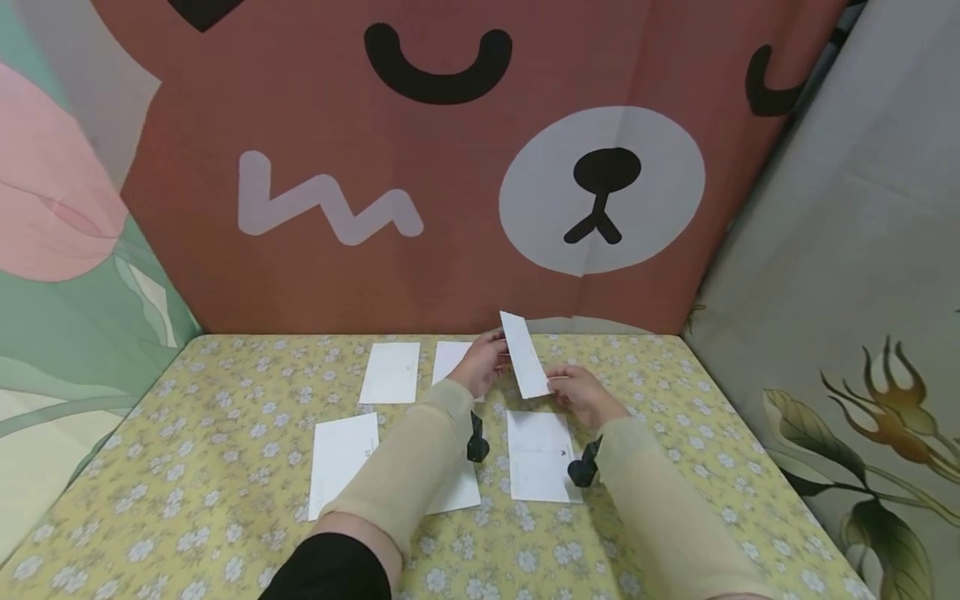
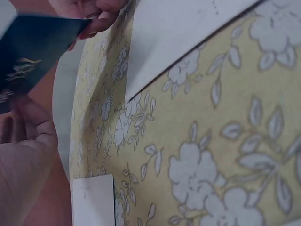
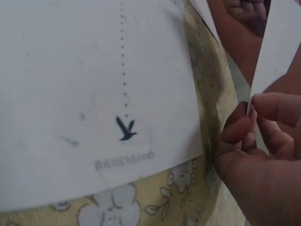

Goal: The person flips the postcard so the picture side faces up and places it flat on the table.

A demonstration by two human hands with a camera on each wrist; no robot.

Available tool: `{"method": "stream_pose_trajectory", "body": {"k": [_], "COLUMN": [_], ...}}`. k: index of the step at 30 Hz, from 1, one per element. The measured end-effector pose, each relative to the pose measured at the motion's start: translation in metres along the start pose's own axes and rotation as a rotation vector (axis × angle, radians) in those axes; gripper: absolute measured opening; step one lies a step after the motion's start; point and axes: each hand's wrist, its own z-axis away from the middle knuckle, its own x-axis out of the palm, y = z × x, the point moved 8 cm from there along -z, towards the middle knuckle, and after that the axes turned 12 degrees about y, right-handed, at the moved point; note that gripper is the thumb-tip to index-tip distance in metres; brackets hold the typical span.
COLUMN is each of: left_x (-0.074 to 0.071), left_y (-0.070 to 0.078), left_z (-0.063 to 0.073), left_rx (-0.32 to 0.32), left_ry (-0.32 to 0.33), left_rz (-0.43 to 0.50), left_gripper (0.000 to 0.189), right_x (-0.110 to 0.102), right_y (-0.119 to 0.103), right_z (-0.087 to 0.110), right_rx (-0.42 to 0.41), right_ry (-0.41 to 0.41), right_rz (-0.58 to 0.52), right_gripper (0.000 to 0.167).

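Observation:
A postcard [image 1: 525, 354] is held up tilted over the far part of the table, its white back facing the head camera. The left wrist view shows the other face of this postcard [image 2: 35, 52], dark teal with gold lettering. My left hand [image 1: 480, 362] pinches its left side, thumb and fingers at the edge [image 2: 28, 141]. On the opposite side, my right hand [image 1: 585, 394] pinches a lower corner between thumb and fingers [image 3: 270, 110]. Below the hands lies a white-backed postcard [image 1: 542, 458] with a dotted line and a small dark bird mark [image 3: 126, 129].
More white-backed postcards lie on the flowered tablecloth [image 1: 225, 475]: one at the far left [image 1: 390, 372], one behind my left hand [image 1: 448, 360], one at the near left [image 1: 341, 458], and one partly under my left forearm [image 1: 459, 492]. A bear-print curtain [image 1: 315, 283] hangs behind the table.

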Motion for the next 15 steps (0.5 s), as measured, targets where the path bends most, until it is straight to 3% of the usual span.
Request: {"method": "stream_pose_trajectory", "body": {"k": [6,10,15], "left_x": [0.007,0.010,0.007], "left_y": [-0.005,-0.006,-0.002], "left_z": [0.003,0.003,0.002], "left_rx": [-0.067,-0.055,-0.005], "left_ry": [-0.064,-0.099,-0.025], "left_rz": [0.045,0.004,-0.020], "left_gripper": [0.048,0.046,0.035], "right_x": [0.013,0.014,0.008], "right_y": [-0.006,-0.003,-0.006], "right_z": [0.009,0.011,0.010], "right_rx": [0.016,0.057,0.035], "right_ry": [-0.134,-0.165,-0.165], "right_rz": [0.011,0.033,0.037], "right_gripper": [0.025,0.028,0.026]}}
